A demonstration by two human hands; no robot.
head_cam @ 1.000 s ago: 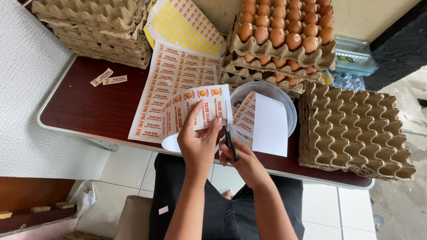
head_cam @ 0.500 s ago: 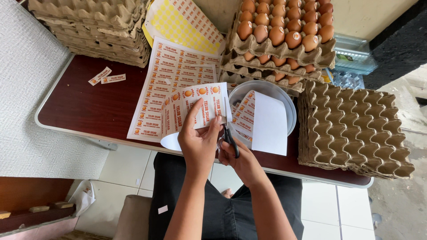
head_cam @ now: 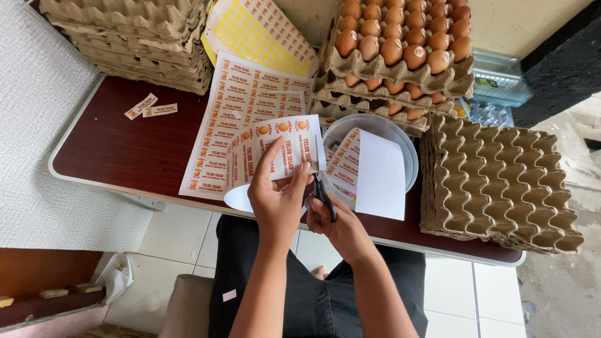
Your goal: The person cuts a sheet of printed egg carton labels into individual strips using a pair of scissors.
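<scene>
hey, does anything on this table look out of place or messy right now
Nothing looks damaged or spilled. Two small cut labels lie loose and askew on the table, apart from the sheets. A folded label sheet hangs out over the rim of the bowl. The left hand holds a sheet; the right hand works scissors.

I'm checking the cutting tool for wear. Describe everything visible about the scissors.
The scissors are small, with dark handles and short metal blades. The right hand grips the handles; the blades point up into the edge of the printed label sheet that the left hand holds above the table edge. Fingers hide much of them; wear cannot be judged.
</scene>
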